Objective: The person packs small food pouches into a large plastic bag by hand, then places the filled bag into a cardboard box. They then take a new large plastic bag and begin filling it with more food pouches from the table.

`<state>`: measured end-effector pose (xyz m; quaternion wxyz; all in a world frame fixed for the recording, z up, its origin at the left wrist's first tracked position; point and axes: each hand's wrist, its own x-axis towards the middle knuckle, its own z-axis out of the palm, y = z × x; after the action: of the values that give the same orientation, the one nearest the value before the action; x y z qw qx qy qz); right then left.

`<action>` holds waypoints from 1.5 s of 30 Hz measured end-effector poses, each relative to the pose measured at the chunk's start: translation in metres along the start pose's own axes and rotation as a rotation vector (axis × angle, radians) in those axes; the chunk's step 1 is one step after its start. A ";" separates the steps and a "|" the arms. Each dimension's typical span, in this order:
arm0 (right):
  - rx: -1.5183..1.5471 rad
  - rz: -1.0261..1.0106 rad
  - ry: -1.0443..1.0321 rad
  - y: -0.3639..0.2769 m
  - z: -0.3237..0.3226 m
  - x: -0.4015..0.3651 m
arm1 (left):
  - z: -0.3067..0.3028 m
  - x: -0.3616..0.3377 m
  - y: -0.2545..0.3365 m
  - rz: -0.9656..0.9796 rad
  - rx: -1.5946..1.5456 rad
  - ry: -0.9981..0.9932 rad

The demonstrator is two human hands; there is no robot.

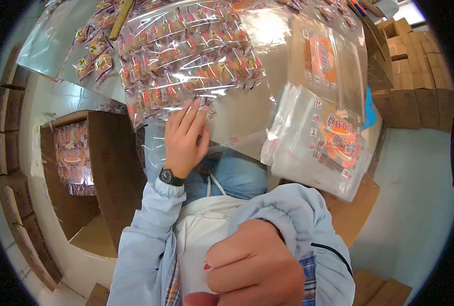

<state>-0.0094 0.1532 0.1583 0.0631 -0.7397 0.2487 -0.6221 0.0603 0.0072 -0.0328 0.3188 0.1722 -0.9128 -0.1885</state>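
My left hand (186,136), with a black watch on its wrist, lies with fingers outstretched on the near edge of a clear plastic bag (239,115). Rows of small wrapped snacks (186,51) fill most of that bag, just beyond my fingertips. Close to the camera, in front of my chest, is my right hand (257,268) with its fingers curled in. A small red spot shows at one fingertip; whatever the palm may hold is hidden. Right of the filled bag lies a stack of printed clear bags (324,137).
An open cardboard box (104,168) holding a printed pack of snacks (72,155) stands at the left. Loose wrapped snacks (96,56) and a wooden stick (121,20) lie on the table's far left. More cartons (410,76) are stacked at the far right.
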 end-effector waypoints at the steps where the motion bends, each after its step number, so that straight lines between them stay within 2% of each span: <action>1: -0.002 0.021 -0.010 0.001 -0.004 0.003 | 0.002 -0.003 -0.002 -0.023 0.004 0.002; 5: 0.125 0.117 0.474 0.006 0.044 0.017 | -0.002 -0.023 -0.009 -0.109 0.076 0.012; 7: 0.268 0.116 0.533 0.011 0.057 0.015 | -0.002 -0.019 -0.013 -0.090 0.138 0.053; 9: 0.383 0.081 0.429 0.015 0.061 0.013 | -0.004 -0.016 -0.011 -0.032 0.196 0.088; 13: 0.456 0.028 0.240 0.028 0.052 0.014 | 0.001 -0.003 -0.011 -0.134 0.293 0.042; 15: 0.439 0.051 0.219 0.032 0.048 0.010 | 0.000 0.003 -0.012 -0.152 0.371 -0.052; 17: 0.499 0.110 0.169 0.034 0.043 0.006 | 0.003 0.009 -0.011 -0.194 0.308 -0.023; 19: 0.555 0.167 0.309 0.030 0.055 0.005 | 0.005 0.007 -0.010 -0.227 0.322 -0.015; 20: 0.548 0.185 0.475 0.021 0.075 0.008 | 0.007 0.007 -0.010 -0.233 0.361 -0.016; 22: 0.561 0.092 0.440 0.031 0.073 0.012 | 0.013 0.008 -0.012 -0.240 0.386 -0.011; 23: 0.585 -0.015 0.241 0.049 0.058 0.006 | 0.015 0.008 -0.014 -0.243 0.375 -0.009; 25: 0.575 0.014 0.020 0.053 0.042 -0.001 | 0.017 0.004 -0.013 -0.249 0.380 -0.028; 27: 0.509 0.257 -0.035 0.042 0.032 -0.008 | 0.015 0.005 -0.016 -0.241 0.423 -0.045; 29: 0.090 0.236 -0.202 0.052 0.008 -0.014 | 0.015 0.006 -0.022 -0.224 0.424 -0.050; 31: -0.589 0.381 -0.255 0.074 0.003 -0.058 | 0.010 0.009 -0.019 -0.227 0.415 -0.075; 33: -0.691 0.796 -0.223 0.102 -0.013 -0.087 | 0.006 0.011 -0.020 -0.204 0.376 -0.059; 35: -0.856 0.894 -0.260 0.117 -0.025 -0.128 | -0.001 0.013 -0.019 -0.164 0.338 -0.050; 38: -0.883 0.911 -0.318 0.112 -0.025 -0.147 | -0.008 -0.001 -0.024 -0.104 0.294 -0.089; 42: -0.850 0.948 -0.393 0.107 -0.015 -0.171 | -0.012 -0.034 -0.026 -0.036 0.203 0.089; 45: -0.885 0.940 -0.373 0.108 -0.018 -0.178 | -0.030 -0.050 -0.034 -0.076 0.243 0.126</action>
<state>-0.0763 0.1425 -0.0391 0.0599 -0.6039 0.7608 -0.2299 0.1233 -0.0078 -0.0526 0.3450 0.2553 -0.8999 -0.0772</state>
